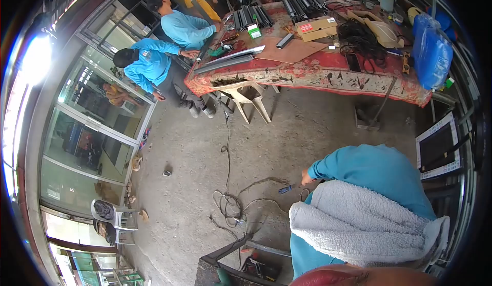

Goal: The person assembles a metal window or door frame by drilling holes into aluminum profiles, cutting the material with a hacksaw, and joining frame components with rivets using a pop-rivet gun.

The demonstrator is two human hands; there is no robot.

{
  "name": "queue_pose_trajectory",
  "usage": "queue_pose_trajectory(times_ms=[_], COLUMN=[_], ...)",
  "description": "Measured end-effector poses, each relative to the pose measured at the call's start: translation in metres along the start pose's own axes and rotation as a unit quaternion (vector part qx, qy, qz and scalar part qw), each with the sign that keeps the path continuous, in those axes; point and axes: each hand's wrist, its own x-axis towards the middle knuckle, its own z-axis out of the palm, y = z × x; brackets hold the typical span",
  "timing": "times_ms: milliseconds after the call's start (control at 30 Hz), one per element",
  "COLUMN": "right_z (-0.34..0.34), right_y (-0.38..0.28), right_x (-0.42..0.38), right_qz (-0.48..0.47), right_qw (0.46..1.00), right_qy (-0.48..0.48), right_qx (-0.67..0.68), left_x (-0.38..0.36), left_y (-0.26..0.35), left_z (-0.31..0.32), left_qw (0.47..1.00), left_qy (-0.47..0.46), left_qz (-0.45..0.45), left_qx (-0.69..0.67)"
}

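Note:
At the lower right a blue sleeve reaches leftward, beside a grey towel [364,222] draped over the blue shirt. My right hand [306,177] shows small at the cuff, low over the concrete floor; its fingers are too small and turned away to read. Just left of it lies a blue-handled tool [285,189] on the floor, apart from the hand. A dark cable [228,204] is coiled in loose loops beyond that tool. My left hand does not show.
A long table [323,76] under a red patterned cloth carries metal profiles [251,17], a cardboard box [315,28] and black cords [363,40]. A plastic chair [243,92] stands before it. Several people in blue and yellow are at its left end. A dark metal frame [218,258] is near me.

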Motion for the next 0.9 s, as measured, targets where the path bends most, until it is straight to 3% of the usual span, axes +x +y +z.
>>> queue_pose_trajectory(times_ms=[233, 333, 433, 567, 700, 767, 900], right_z=[-0.036, -0.027, -0.011, 0.020, 0.079, 0.099, 0.130], right_y=[0.067, 0.117, 0.160, 0.168, 0.177, 0.189, 0.227], right_x=[-0.009, -0.009, -0.010, -0.068, -0.117, -0.137, -0.159], right_qz=[0.094, 0.141, 0.156, 0.172, 0.150, 0.119, 0.152], right_qw=[0.983, 0.977, 0.972, 0.978, 0.978, 0.985, 0.983], right_qy=[0.060, 0.141, 0.156, 0.115, 0.142, 0.119, 0.087], right_qx=[-0.147, -0.079, -0.085, -0.034, 0.019, 0.033, 0.060], left_x=[-0.046, -0.076, -0.112, -0.165, -0.223, -0.255, -0.297], left_y=[0.001, -0.008, -0.019, -0.038, -0.054, -0.055, -0.040], left_z=[-0.015, -0.031, -0.048, -0.072, -0.091, -0.099, -0.110], left_qw=[0.998, 0.995, 0.988, 0.971, 0.941, 0.920, 0.884], left_qy=[-0.030, -0.054, -0.084, -0.138, -0.207, -0.246, -0.314], left_qz=[-0.008, -0.020, -0.041, -0.076, -0.119, -0.148, -0.180], left_qx=[-0.049, -0.081, -0.123, -0.182, -0.239, -0.265, -0.296])
